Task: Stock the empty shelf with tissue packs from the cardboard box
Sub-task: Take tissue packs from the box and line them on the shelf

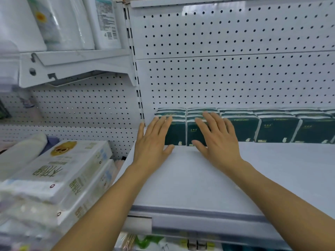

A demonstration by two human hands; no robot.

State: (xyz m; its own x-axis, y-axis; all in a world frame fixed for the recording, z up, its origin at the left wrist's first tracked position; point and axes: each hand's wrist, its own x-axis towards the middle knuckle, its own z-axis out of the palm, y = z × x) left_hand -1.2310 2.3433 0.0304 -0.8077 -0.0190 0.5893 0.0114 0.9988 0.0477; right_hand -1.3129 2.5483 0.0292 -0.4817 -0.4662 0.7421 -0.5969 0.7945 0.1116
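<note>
Dark green tissue packs (277, 130) stand in a row along the back of the white shelf (199, 187), against the pegboard wall. My left hand (154, 142) lies flat with straight fingers against the front of the leftmost stack (175, 136). My right hand (216, 140) presses flat on the second stack (191, 134), fingers spread over its front and top. Neither hand grips anything. The cardboard box is out of view.
White boxed tissue packs (59, 176) are stacked on the neighbouring shelf at left. An upper shelf (72, 64) with white rolled packs juts out at top left. The pegboard back wall (226, 69) rises behind the row. The shelf's front edge (199, 220) carries a price rail.
</note>
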